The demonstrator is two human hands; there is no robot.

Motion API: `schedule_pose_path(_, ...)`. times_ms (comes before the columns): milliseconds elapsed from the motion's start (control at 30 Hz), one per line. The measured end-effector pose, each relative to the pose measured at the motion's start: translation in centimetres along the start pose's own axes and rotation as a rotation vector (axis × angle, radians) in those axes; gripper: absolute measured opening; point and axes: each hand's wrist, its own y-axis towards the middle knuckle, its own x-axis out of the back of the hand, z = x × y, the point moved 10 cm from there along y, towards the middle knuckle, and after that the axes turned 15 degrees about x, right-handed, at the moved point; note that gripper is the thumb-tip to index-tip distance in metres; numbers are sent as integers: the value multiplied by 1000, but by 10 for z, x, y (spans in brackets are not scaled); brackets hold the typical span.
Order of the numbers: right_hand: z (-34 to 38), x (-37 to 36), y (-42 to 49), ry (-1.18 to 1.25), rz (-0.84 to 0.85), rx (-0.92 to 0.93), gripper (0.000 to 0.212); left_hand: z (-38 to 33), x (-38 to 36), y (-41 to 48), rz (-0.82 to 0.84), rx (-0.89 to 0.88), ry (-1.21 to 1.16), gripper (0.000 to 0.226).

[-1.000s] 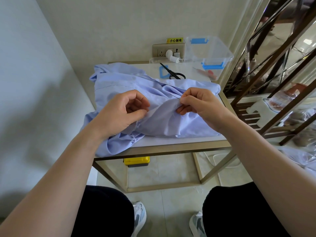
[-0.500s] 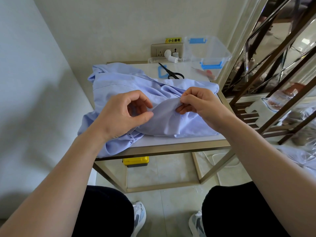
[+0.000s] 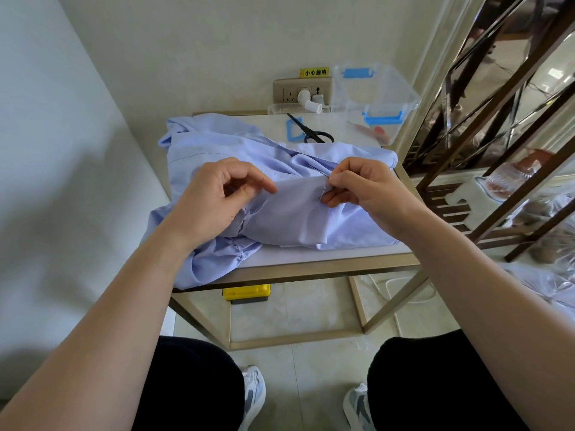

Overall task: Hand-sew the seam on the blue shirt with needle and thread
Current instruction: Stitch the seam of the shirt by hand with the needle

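Shirt (image 3: 295, 213) lies heaped on the desk (image 3: 311, 266), w/ one fold lifted btw. both hands near the front edge. Change vs a sec ago: L hand (image 3: 217, 197) had fingers + thumb clamped on the fold. That clamp is now let go: fingers loosely curled clear of the cloth, one digit (thumb or index, can't tell) laid straight along the fold's top edge, touching it. Cloth bunches under the heel of that hand, but no pinch shows. R hand (image 3: 364, 188) hasn't budged: thumb + forefinger pinch the fold's edge, w/ pale thread (image 3: 323, 190) wisps sticking out at the pinch. A thin dark sliver, prob. the needle (image 3: 322, 172), runs up-left from the knuckles; too fine to be sure. The fold btw. the hands sits flatter and more stretched than before. My read: L hand is re-gripping or smoothing the seam line to set up the next stitch, so sewing is under way, not done. How much seam is closed can't be seen. Next move likely needs L hand to re-pinch close to R so the edge stays taut for the needle. Risk: w/ L grip off, the layers may slip out of line. Scissors (image 3: 303, 128) and clear box (image 3: 376, 94) sit at the desk's back, well apart from the hands.
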Motion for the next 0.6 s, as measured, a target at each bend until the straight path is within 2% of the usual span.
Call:
schedule_pose_path(100, 0, -1, -1, -1, 6, 6, 23, -2, -8, -1, -35, -27, 178, 33)
schedule_pose_path(267, 1, 2, -2, 0, 4, 6, 24, -1, -8, 0, -66, -2, 174, 20)
schedule_pose_path(467, -1, 3, -2, 3, 5, 5, 24, -2, -13, 1, -55, -2, 248, 22)
schedule_pose_path(600, -2, 4, -2, 7, -4, 4, 22, -2, -19, 1, -36, 12, 212, 16)
